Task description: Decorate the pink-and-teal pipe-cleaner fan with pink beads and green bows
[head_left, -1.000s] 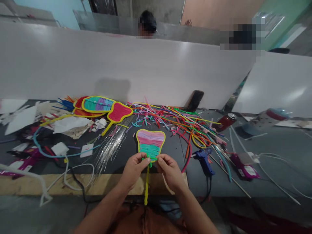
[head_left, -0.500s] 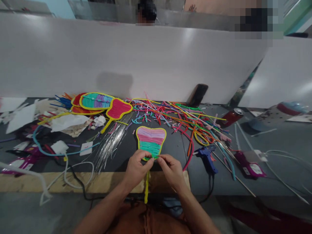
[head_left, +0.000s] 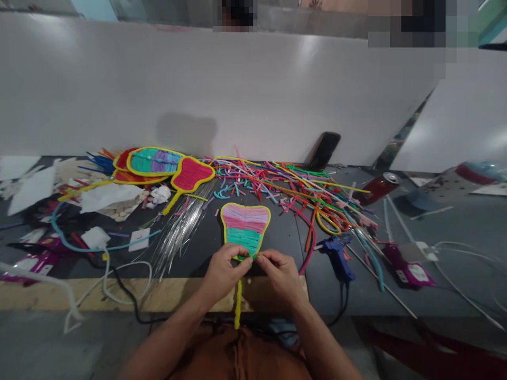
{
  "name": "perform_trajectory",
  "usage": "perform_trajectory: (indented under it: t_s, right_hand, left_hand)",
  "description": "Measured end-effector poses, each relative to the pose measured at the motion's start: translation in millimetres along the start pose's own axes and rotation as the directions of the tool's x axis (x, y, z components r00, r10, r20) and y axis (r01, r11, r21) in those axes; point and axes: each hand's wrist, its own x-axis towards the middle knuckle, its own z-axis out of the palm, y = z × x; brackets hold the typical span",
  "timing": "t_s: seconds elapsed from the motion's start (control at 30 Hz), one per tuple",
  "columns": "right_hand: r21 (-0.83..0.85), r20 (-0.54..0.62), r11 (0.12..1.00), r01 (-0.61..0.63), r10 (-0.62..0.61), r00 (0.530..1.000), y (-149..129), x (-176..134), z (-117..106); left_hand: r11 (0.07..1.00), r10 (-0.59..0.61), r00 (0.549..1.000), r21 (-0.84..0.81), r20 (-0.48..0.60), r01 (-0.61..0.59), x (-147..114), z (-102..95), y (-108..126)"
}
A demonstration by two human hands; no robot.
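A paddle-shaped pipe-cleaner piece [head_left: 245,224] lies in front of me, with a yellow outline and bands of lilac, pink and green. Its yellow stem [head_left: 238,306] points down past the table's front edge. My left hand [head_left: 225,268] is closed on the lower left of the piece, thumb and forefinger pinching near the bottom green rows. Close by, my right hand [head_left: 282,272] pinches what looks like the end of a green pipe cleaner [head_left: 254,257] at the lower right edge. The fingers hide most of that corner.
A heap of loose pipe cleaners [head_left: 273,182] lies behind. Finished paddle shapes [head_left: 193,175] and silvery wires [head_left: 180,229] are at left. A blue glue gun [head_left: 336,258], a drink can [head_left: 378,189] and a leaning phone [head_left: 325,152] are at right. Cables [head_left: 134,301] cross the left front.
Both hands stay at the lower edge of the paddle shape. The right fingertips have shifted very slightly around the green end. The view has tipped a little.
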Motion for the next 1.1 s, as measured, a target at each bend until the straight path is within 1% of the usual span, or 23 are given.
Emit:
perform_trajectory:
  t_s: [0.07,0.17,0.23,0.33,0.43,0.57,0.67,0.87,1.0,1.07,1.1]
  right_hand:
    - [-0.017,0.004,1.000,0.012,-0.012,1.000,1.1,1.0,-4.0]
    - [-0.040,-0.036,0.997,0.069,-0.071,0.997,-0.2,3.2,-10.1]
    - [-0.076,-0.021,0.989,0.127,-0.129,0.991,-4.0,4.5,-11.5]
    - [-0.156,0.064,0.968,0.197,-0.189,0.980,-10.8,4.9,-8.0]
    - [-0.210,0.073,0.951,0.226,-0.215,0.974,-13.0,3.5,-2.6]
    - [-0.294,0.076,0.906,0.305,-0.296,0.952,-8.6,1.0,-1.0]
    - [-0.347,0.099,0.859,0.377,-0.366,0.925,-6.5,0.4,-3.5]
    - [-0.410,0.164,0.778,0.476,-0.451,0.878,-8.4,2.0,-7.3]
    - [-0.447,0.180,0.752,0.484,-0.455,0.872,-8.5,2.6,-6.6]
    - [-0.437,0.184,0.766,0.471,-0.436,0.881,-8.1,2.3,-6.2]
    - [-0.418,0.177,0.787,0.453,-0.418,0.891,-7.8,1.9,-5.9]
  left_hand:
    - [0.998,-0.061,0.996,-0.032,0.066,0.063,2.1,-3.6,1.8]
    - [0.987,-0.149,0.965,-0.032,0.214,0.160,5.5,-8.2,3.4]
    - [0.990,-0.137,0.953,0.014,0.270,0.139,7.3,-9.2,3.9]
    - [0.994,-0.050,0.960,0.109,0.276,0.021,8.9,-7.7,5.0]
    - [0.986,-0.006,0.966,0.161,0.258,-0.037,8.6,-4.8,6.2]
    - [0.984,0.011,0.972,0.168,0.236,-0.052,6.6,-2.0,5.5]
    - [0.986,0.013,0.971,0.156,0.238,-0.052,5.5,-1.8,5.5]
    - [0.977,0.050,0.967,0.186,0.250,-0.099,4.5,-2.9,8.7]
    - [0.972,0.059,0.962,0.206,0.265,-0.116,4.3,-2.4,7.2]
    - [0.975,0.051,0.961,0.194,0.272,-0.107,4.4,-1.8,6.2]
    - [0.981,0.041,0.962,0.172,0.272,-0.091,4.6,-1.3,5.8]
